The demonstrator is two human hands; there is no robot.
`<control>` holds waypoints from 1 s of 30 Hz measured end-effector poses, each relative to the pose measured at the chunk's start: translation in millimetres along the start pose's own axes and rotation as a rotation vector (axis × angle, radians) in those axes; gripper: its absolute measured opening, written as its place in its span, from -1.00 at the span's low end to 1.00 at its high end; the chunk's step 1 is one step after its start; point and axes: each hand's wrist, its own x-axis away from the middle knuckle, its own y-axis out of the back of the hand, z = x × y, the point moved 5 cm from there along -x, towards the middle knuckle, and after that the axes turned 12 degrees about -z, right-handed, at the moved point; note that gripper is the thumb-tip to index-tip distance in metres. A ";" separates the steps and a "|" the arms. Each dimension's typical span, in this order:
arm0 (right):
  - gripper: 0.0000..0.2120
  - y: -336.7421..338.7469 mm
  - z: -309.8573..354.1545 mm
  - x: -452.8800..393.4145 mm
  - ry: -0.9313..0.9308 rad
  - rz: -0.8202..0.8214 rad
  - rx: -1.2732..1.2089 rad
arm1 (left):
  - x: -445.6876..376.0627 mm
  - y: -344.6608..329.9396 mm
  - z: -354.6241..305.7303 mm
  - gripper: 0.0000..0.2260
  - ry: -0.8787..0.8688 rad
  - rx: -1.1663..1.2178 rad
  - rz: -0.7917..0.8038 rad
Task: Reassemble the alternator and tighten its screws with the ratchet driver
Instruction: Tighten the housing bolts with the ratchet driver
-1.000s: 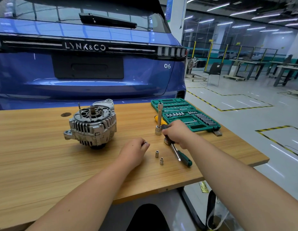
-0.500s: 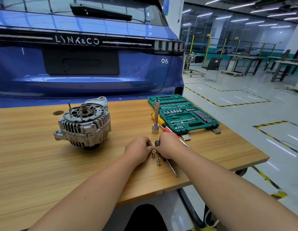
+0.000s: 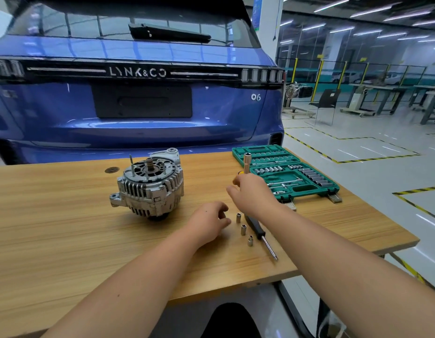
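Observation:
The silver alternator (image 3: 148, 186) stands on the wooden table (image 3: 53, 228) with its shaft and studs pointing up. Three small sockets (image 3: 243, 229) stand in a row right of my left hand (image 3: 209, 220), whose fingers hang loosely curled and hold nothing. A black-handled screwdriver (image 3: 259, 231) lies just right of the sockets, tip toward me. My right hand (image 3: 250, 191) is farther back, covering the base of an upright metal extension tool (image 3: 246, 162). Its fingers are hidden, so a grip on the tool cannot be made out.
An open green socket case (image 3: 287, 175) lies at the table's back right, close to my right hand. A yellow tool handle (image 3: 236, 180) peeks out behind that hand. A blue car (image 3: 138, 106) stands right behind the table. The table edge is at the right.
My right hand left the screwdriver lying on the table and moved back to the upright tool. A third socket now stands by the other two. My left hand has drawn slightly away.

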 end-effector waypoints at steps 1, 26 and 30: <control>-0.60 -1.9 11.1 1.6 0.012 -0.005 -0.056 | 4.1 9.5 -0.5 -0.64 -0.020 -0.008 -0.014; -0.60 -115.0 133.8 -16.0 -0.625 0.523 -1.237 | 38.8 156.0 149.3 -0.38 0.748 0.914 -0.491; -0.59 -128.1 131.5 -21.4 -0.631 0.523 -1.370 | 20.8 140.6 149.0 -0.47 0.710 0.941 -0.456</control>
